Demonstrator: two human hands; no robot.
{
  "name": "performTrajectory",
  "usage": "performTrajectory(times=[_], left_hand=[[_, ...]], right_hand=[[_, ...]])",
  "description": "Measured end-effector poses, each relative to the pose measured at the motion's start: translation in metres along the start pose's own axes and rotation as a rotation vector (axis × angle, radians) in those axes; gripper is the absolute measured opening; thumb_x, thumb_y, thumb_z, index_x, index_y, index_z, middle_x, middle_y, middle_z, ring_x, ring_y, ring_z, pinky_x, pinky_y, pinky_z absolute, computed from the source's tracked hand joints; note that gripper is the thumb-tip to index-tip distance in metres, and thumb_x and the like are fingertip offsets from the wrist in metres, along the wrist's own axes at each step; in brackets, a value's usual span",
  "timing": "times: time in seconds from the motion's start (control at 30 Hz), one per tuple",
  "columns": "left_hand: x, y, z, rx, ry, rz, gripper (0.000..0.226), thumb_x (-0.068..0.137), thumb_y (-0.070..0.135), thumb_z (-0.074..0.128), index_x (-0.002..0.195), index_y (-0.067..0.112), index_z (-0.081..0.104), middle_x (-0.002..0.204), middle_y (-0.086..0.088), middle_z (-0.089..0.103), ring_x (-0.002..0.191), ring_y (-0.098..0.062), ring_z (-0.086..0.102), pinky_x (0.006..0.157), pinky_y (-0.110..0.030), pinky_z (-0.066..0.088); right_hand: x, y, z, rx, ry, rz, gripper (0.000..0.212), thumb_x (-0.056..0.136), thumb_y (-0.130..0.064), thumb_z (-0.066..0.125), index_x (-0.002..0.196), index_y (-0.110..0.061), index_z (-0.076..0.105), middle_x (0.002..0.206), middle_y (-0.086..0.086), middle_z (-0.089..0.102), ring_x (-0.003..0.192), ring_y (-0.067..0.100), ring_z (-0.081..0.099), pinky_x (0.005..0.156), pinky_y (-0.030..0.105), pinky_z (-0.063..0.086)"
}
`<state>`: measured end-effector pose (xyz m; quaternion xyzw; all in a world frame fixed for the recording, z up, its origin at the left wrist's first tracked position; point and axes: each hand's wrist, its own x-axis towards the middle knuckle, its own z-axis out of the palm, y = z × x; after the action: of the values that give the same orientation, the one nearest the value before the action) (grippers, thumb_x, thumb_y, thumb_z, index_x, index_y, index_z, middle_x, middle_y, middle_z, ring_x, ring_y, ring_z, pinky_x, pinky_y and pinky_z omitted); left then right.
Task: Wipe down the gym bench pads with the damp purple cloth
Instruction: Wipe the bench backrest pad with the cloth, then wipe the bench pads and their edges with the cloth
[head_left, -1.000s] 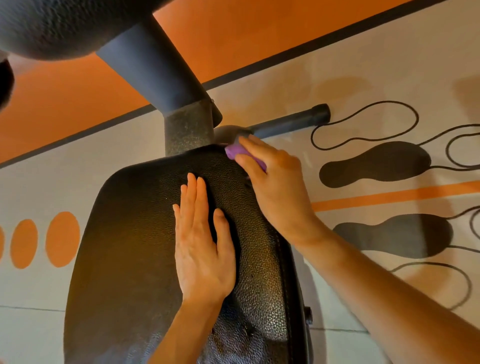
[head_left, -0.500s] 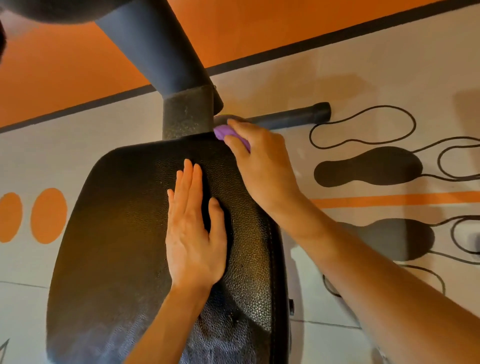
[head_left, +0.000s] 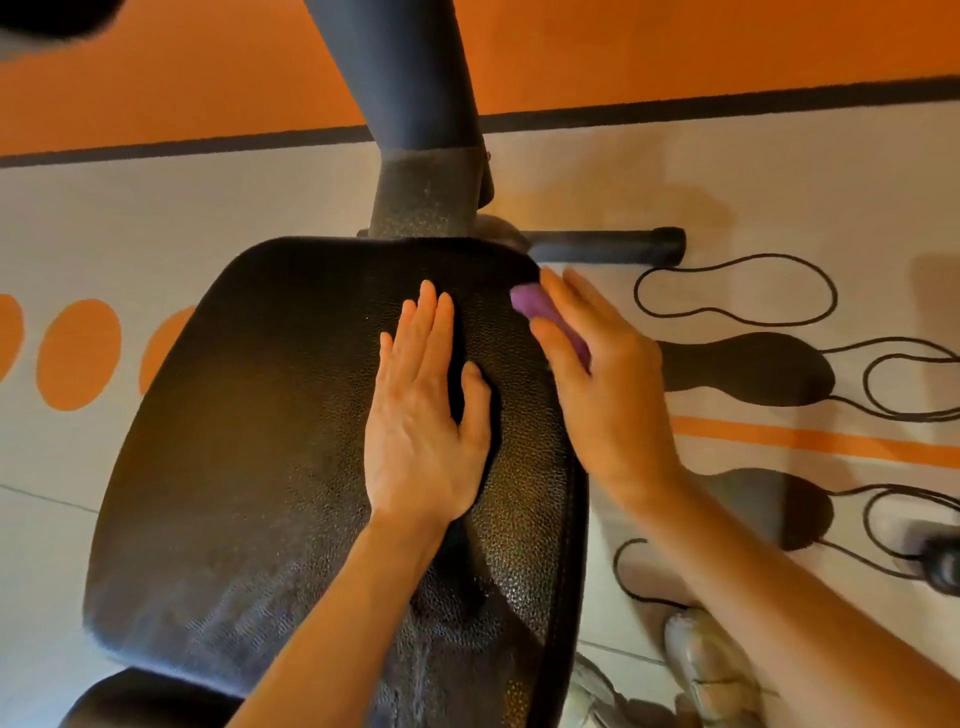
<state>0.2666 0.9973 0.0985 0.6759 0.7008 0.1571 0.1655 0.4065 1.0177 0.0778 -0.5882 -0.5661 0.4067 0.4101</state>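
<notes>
A black textured bench pad (head_left: 249, 441) fills the middle of the view. My left hand (head_left: 423, 415) lies flat on its centre, fingers straight and together. My right hand (head_left: 602, 384) is at the pad's right edge near the far corner and holds the purple cloth (head_left: 540, 312) against that edge. Only a small strip of cloth shows between thumb and fingers; the rest is hidden under the hand. The pad's near surface looks shiny and wet.
A thick dark frame post (head_left: 415, 114) rises from behind the pad, with a black handle bar (head_left: 608, 247) sticking out to the right. Another dark pad (head_left: 150, 699) shows at the bottom left. The floor has orange dots, footprint markings, and my shoe (head_left: 711, 670) at the bottom right.
My right hand with the cloth has slid from the pad's far edge near the post to its right side edge. The left hand stays flat on the pad. The camera view has shifted.
</notes>
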Motion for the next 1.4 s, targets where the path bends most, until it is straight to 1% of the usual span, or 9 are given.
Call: performTrajectory(times=[0.1, 0.2, 0.33, 0.6, 0.73, 0.8, 1.03, 1.3, 1.4], left_hand=[[-0.001, 0.001, -0.002, 0.001, -0.005, -0.001, 0.057, 0.101, 0.033, 0.036, 0.155, 0.018, 0.024, 0.164, 0.005, 0.016, 0.152, -0.007, 0.007, 0.124, -0.025, 0.001], [0.000, 0.002, -0.001, 0.002, -0.010, 0.004, 0.058, 0.101, 0.032, 0.036, 0.155, 0.016, 0.024, 0.164, 0.003, 0.016, 0.152, -0.009, 0.007, 0.123, -0.025, 0.001], [-0.001, 0.000, -0.006, -0.077, -0.003, 0.026, 0.054, 0.103, 0.023, 0.039, 0.155, 0.015, 0.026, 0.164, 0.003, 0.016, 0.152, -0.009, 0.008, 0.122, -0.020, -0.003], [-0.032, -0.060, -0.058, -0.096, 0.067, -0.157, 0.054, 0.101, 0.015, 0.044, 0.153, 0.017, 0.031, 0.164, 0.004, 0.017, 0.152, -0.010, 0.009, 0.122, -0.023, -0.003], [-0.053, -0.089, -0.080, -0.087, 0.069, -0.217, 0.055, 0.100, 0.015, 0.046, 0.153, 0.017, 0.031, 0.164, 0.004, 0.017, 0.152, -0.012, 0.009, 0.121, -0.022, -0.004], [-0.062, -0.098, -0.085, -0.099, 0.077, -0.242, 0.055, 0.100, 0.016, 0.046, 0.153, 0.016, 0.031, 0.164, 0.003, 0.017, 0.152, -0.013, 0.010, 0.121, -0.023, -0.003], [-0.079, -0.121, -0.094, -0.151, 0.075, -0.253, 0.057, 0.100, 0.021, 0.045, 0.154, 0.018, 0.028, 0.164, 0.003, 0.015, 0.153, -0.015, 0.011, 0.125, -0.034, 0.004], [-0.077, -0.131, -0.089, -0.129, 0.089, -0.287, 0.058, 0.100, 0.034, 0.033, 0.155, 0.018, 0.025, 0.165, 0.002, 0.013, 0.153, -0.013, 0.008, 0.123, -0.025, -0.004], [-0.071, -0.129, -0.086, -0.104, 0.096, -0.309, 0.059, 0.099, 0.035, 0.033, 0.155, 0.018, 0.025, 0.165, 0.002, 0.013, 0.153, -0.013, 0.007, 0.122, -0.022, -0.008]], right_hand=[[-0.086, -0.010, -0.020, -0.057, 0.001, 0.000, 0.045, 0.095, -0.035, 0.047, 0.139, -0.025, 0.044, 0.147, -0.004, 0.043, 0.125, 0.008, 0.051, 0.099, 0.017, 0.044], [-0.036, -0.010, -0.006, -0.063, 0.033, 0.017, 0.039, 0.096, -0.027, 0.051, 0.135, -0.020, 0.050, 0.143, -0.003, 0.046, 0.129, 0.004, 0.045, 0.106, 0.011, 0.035], [0.071, -0.016, 0.001, -0.090, -0.100, -0.001, 0.024, 0.098, -0.017, 0.049, 0.116, -0.016, 0.066, 0.112, -0.011, 0.065, 0.104, -0.003, 0.056, 0.097, 0.012, 0.043], [0.035, -0.027, -0.021, -0.229, -0.179, -0.116, 0.023, 0.096, -0.015, 0.053, 0.113, -0.013, 0.067, 0.112, -0.005, 0.066, 0.104, -0.005, 0.056, 0.097, 0.007, 0.039], [0.038, -0.042, -0.016, -0.333, -0.240, -0.108, 0.030, 0.095, -0.019, 0.054, 0.124, -0.015, 0.061, 0.120, -0.004, 0.064, 0.114, 0.006, 0.057, 0.100, 0.033, 0.050], [0.038, -0.056, -0.012, -0.366, -0.247, -0.092, 0.033, 0.094, -0.021, 0.055, 0.127, -0.018, 0.059, 0.125, -0.004, 0.062, 0.117, 0.009, 0.057, 0.096, 0.038, 0.052], [0.025, -0.082, 0.004, -0.406, -0.256, -0.050, 0.038, 0.091, -0.020, 0.058, 0.129, -0.023, 0.057, 0.138, -0.002, 0.053, 0.126, 0.015, 0.051, 0.095, 0.044, 0.053], [0.052, -0.078, 0.042, -0.463, -0.311, -0.174, 0.040, 0.091, -0.021, 0.060, 0.130, -0.021, 0.056, 0.138, -0.002, 0.053, 0.118, 0.020, 0.059, 0.086, 0.043, 0.057], [0.069, -0.069, 0.065, -0.479, -0.316, -0.215, 0.039, 0.095, -0.028, 0.054, 0.133, -0.023, 0.053, 0.145, -0.001, 0.046, 0.130, 0.018, 0.048, 0.099, 0.047, 0.049]])
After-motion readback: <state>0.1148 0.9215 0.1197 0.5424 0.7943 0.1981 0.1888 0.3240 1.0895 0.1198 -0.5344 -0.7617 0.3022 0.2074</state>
